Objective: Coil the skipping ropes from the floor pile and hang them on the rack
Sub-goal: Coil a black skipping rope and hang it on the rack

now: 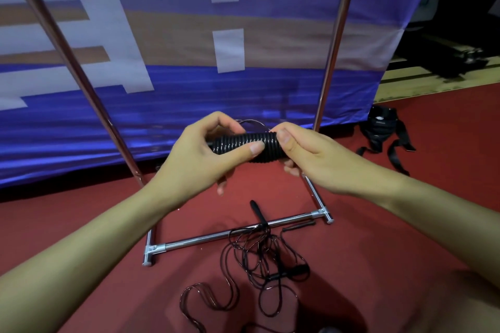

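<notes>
Black rope bundle [244,146] held mid-air before rack [232,235] | left hand [205,154] fingers curled round one end, right hand [300,149] pinching the other | loose ropes [259,257] on floor | risk: slack grip lets tight wraps spring undone.

A tightly wound coiled rope [244,146] looks like glossy black plastic, its ridged turns catching the light. The rack [238,234] is smooth, shiny chrome-like metal tubing, standing on a matt red floor [405,224] with a fine, carpet-like texture. Loose ropes [259,259] below appear thin, dark and slightly glossy, and the purple backdrop [189,94] resembles sheeny fabric.
</notes>
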{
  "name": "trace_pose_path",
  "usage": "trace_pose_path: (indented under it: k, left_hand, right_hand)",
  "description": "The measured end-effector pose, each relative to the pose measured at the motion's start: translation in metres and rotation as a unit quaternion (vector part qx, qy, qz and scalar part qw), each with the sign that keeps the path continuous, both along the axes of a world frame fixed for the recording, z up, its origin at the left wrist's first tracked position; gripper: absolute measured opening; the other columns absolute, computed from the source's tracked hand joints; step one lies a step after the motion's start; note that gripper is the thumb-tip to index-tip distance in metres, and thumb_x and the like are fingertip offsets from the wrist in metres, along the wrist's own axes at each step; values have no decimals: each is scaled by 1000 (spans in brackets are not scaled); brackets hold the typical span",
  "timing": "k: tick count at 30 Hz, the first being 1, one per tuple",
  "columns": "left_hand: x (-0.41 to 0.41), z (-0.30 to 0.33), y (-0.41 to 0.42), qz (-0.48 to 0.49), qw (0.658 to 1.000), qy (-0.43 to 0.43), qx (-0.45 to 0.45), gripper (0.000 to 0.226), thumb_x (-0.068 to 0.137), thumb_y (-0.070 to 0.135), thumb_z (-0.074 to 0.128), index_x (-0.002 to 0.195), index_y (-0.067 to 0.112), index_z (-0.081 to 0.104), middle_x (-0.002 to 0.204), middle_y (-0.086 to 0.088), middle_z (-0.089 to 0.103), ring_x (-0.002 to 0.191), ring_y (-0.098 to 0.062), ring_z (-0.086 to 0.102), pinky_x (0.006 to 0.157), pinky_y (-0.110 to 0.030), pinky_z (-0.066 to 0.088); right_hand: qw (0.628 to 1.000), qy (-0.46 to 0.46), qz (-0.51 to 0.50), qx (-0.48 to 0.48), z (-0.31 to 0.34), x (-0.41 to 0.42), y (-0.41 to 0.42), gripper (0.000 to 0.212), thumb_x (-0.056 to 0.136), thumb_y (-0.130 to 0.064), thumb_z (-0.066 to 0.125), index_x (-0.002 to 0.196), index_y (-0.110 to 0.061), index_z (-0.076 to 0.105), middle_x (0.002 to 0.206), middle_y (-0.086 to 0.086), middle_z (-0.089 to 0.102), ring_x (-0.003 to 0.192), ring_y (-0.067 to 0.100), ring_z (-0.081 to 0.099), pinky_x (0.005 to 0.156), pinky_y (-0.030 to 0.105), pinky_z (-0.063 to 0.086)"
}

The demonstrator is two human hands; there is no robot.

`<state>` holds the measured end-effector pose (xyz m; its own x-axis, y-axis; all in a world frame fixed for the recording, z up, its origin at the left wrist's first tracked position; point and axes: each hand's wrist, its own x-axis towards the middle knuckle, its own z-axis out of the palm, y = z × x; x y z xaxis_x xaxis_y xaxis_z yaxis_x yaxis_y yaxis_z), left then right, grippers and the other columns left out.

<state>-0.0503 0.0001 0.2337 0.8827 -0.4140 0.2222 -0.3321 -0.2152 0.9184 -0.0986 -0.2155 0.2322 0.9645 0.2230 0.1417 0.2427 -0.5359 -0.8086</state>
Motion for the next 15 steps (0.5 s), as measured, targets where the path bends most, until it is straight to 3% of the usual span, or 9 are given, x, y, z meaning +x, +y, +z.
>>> trace_pose_path:
  k: [3,5,7,9,11,13,15]
  left_hand:
    - [-4,1,0,-2,1000,-6,3,32,83,30,81,97,11,60,72,-14,66,43,-21,43,40,-28,36]
    - [-6,2,0,-11,1000,-13,7,30,85,28,80,98,10,59,72,-3,68,48,-20,44,43,-28,37]
    - [-7,3,1,-29,999,-11,12,29,88,23,77,100,7,57,72,7,69,44,-16,43,40,-25,38]
    - [-7,5,2,-52,999,-4,13,29,88,26,76,102,9,56,84,1,73,41,-18,43,37,-25,38]
    - [-6,6,4,-70,997,-16,26,31,85,34,75,102,14,58,97,-11,72,45,-25,47,41,-32,42]
    - [-5,6,6,-77,996,-34,41,32,85,38,74,102,17,58,100,-8,73,55,-41,56,49,-49,50]
    - [-4,5,7,-83,995,-42,48,31,85,39,73,103,18,58,101,-5,72,61,-47,57,53,-56,49]
  right_hand:
    - [998,18,20,50,-7,1,-2,58,103,-57,32,109,-4,53,74,1,42,65,13,44,65,29,40]
    - [993,44,33,100,-12,4,-3,64,99,-65,40,109,-4,53,79,4,43,70,16,44,68,36,40]
    - [989,61,48,122,-14,6,-6,59,100,-61,42,105,-3,53,80,4,46,69,16,45,67,34,41]
    - [990,66,70,105,-12,7,-9,53,103,-49,38,105,1,53,74,0,50,67,16,47,64,29,42]
    - [989,64,85,99,-11,7,-11,55,102,-49,37,107,4,54,72,-1,52,67,19,48,63,28,42]
    - [988,66,95,98,-10,6,-10,58,101,-51,38,109,4,55,74,1,53,68,19,49,64,29,44]
    - [986,76,104,102,-11,7,-10,56,102,-45,37,111,8,53,75,2,52,69,17,50,63,26,45]
